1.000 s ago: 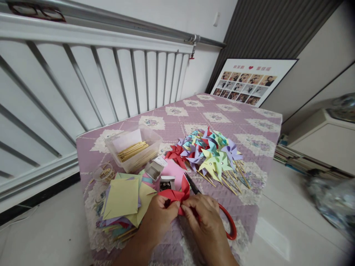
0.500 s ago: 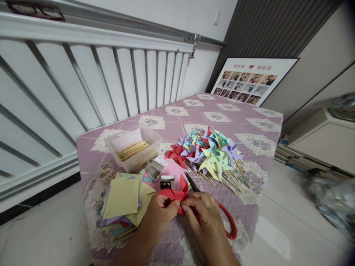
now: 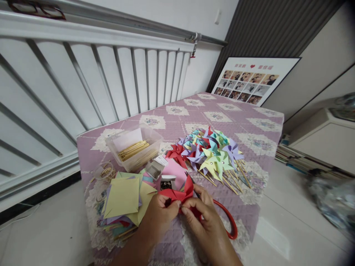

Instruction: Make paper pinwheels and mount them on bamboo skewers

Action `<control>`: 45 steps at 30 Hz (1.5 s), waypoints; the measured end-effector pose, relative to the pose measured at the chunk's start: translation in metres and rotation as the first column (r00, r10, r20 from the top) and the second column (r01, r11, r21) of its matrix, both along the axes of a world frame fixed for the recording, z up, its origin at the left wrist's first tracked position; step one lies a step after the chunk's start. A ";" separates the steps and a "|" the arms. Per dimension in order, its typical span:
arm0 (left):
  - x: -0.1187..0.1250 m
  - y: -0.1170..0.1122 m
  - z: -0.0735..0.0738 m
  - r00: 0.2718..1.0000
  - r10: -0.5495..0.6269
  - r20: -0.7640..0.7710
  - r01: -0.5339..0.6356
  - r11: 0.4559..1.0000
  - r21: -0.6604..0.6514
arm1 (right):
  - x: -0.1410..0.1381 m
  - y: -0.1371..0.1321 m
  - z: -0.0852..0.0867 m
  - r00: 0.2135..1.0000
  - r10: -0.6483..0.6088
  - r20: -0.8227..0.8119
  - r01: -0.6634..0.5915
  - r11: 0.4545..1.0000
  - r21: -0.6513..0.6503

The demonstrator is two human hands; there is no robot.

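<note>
Both my hands pinch a red paper pinwheel (image 3: 181, 193) just above the quilted purple cover (image 3: 222, 122). My left hand (image 3: 158, 218) grips its left side with thumb and fingers closed. My right hand (image 3: 203, 218) pinches the centre from the right, fingers curled. Red-handled scissors (image 3: 227, 221) lie under and beside my right hand, their blades mostly hidden by it. A pile of finished pinwheels (image 3: 210, 153) on sticks lies further back to the right.
A stack of coloured paper squares (image 3: 124, 197) lies to the left, with a clear box of wooden sticks (image 3: 134, 147) behind it. A small open box (image 3: 167, 183) sits by the pinwheel. White railing runs along the left; a framed photo board (image 3: 249, 81) leans behind.
My right hand has shifted slightly forward over the scissor blades, and the red pinwheel has turned a little between my fingers. Everything else is unmoved.
</note>
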State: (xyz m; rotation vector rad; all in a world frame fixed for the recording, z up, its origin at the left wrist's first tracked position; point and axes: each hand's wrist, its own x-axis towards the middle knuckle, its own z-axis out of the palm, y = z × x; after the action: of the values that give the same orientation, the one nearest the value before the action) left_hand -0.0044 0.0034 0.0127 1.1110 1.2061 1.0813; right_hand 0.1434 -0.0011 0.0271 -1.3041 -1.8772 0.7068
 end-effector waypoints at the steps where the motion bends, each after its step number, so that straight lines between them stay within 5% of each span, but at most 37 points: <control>1: 0.000 0.000 0.000 1.000 -0.004 0.005 0.004 1.000 -0.004 | 0.000 0.000 0.001 1.000 0.006 -0.016 -0.007 1.000 -0.025; 13: 0.000 0.001 -0.005 0.999 -0.042 0.008 0.042 0.999 0.028 | 0.000 0.001 0.011 0.984 0.012 -0.178 -0.048 0.978 -0.201; 35: 0.000 -0.002 -0.009 0.990 -0.043 -0.135 0.055 0.995 0.087 | 0.002 0.002 -0.011 0.896 -0.116 -0.429 -0.069 0.917 -0.392; 45: 0.001 -0.003 -0.013 0.987 -0.050 -0.154 0.058 0.997 0.047 | -0.004 0.005 -0.016 0.716 -0.225 -0.661 -0.164 0.866 -0.472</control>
State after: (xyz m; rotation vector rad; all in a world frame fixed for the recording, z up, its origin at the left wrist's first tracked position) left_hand -0.0032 0.0007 -0.0006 1.2778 1.2658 1.0054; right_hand 0.1394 0.0038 0.0116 -1.1124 -1.0573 1.5109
